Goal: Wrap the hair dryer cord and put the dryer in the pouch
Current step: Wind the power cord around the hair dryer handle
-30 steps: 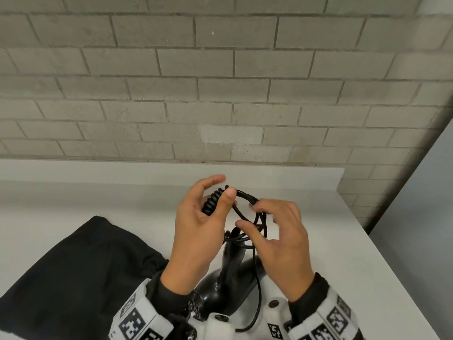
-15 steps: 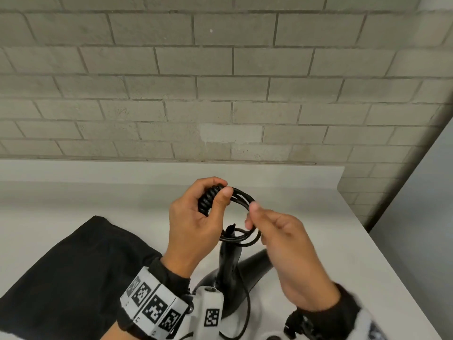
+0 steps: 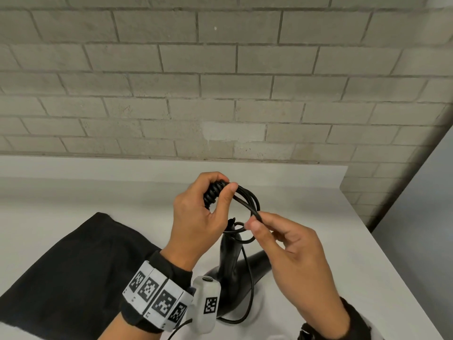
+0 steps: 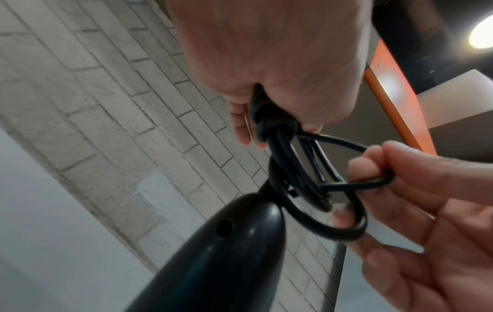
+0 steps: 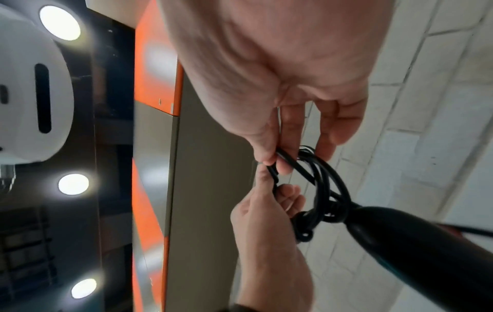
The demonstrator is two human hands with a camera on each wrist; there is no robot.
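The black hair dryer [image 3: 232, 263] stands on the white counter with its handle [image 4: 213, 253] pointing up toward my hands. Its black cord [image 3: 250, 200] is gathered into loops above the handle. My left hand [image 3: 198, 217] grips the wound, ribbed bundle of cord [image 3: 213, 192] between thumb and curled fingers. My right hand [image 3: 291, 253] pinches one strand of the loop [image 4: 373, 181] between thumb and forefinger, just right of the left hand. A loose length of cord [image 3: 247, 290] hangs down beside the dryer. The black fabric pouch [image 3: 73, 273] lies flat at the left.
A grey brick wall [image 3: 220, 82] rises behind the counter's raised back ledge [image 3: 171, 168]. The counter's right edge [image 3: 392, 266] drops off beside a grey panel. In the right wrist view, ceiling lights and an orange panel [image 5: 154, 63] show overhead.
My right hand has slid out to the right along the loop and now pinches a strand. My left hand has curled tighter round the wound bundle, its forearm turned so the wrist band shows.
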